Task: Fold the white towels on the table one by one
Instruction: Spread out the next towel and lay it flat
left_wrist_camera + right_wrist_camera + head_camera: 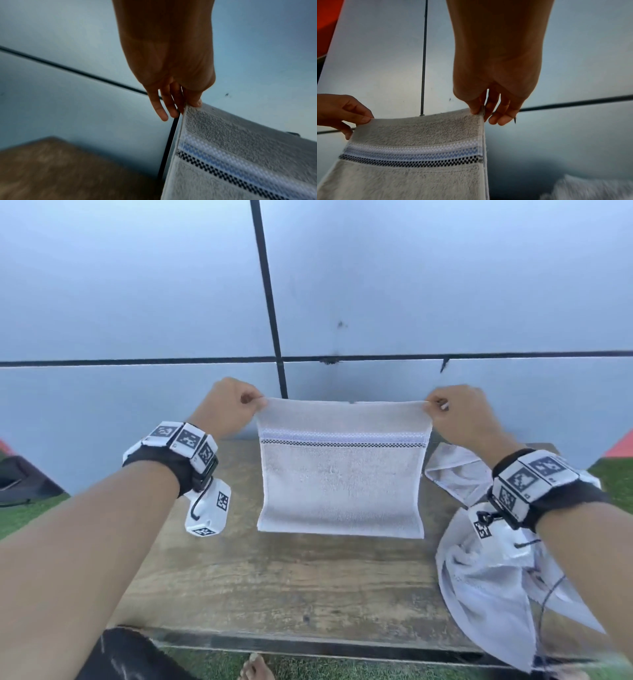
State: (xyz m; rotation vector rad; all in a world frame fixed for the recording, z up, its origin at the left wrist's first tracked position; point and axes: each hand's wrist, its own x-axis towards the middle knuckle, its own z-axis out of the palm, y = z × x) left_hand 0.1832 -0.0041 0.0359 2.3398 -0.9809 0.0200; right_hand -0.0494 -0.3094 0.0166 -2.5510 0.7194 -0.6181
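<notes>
A white towel (340, 484) with a blue and black checkered band hangs in the air above the wooden table (274, 577), stretched flat between both hands. My left hand (253, 402) pinches its top left corner, the towel (240, 155) running down to the right in the left wrist view. My right hand (435, 405) pinches the top right corner, with the towel (412, 169) hanging below it in the right wrist view. The left hand (359, 119) shows there too, at the other corner. The towel's lower edge hangs just above the tabletop.
A crumpled heap of white towels (496, 583) lies at the table's right side and spills over the front edge. A pale panelled wall (137, 302) with black seams stands behind the table. Green turf (325, 669) covers the ground, and a bare foot (257, 667) shows near the front edge.
</notes>
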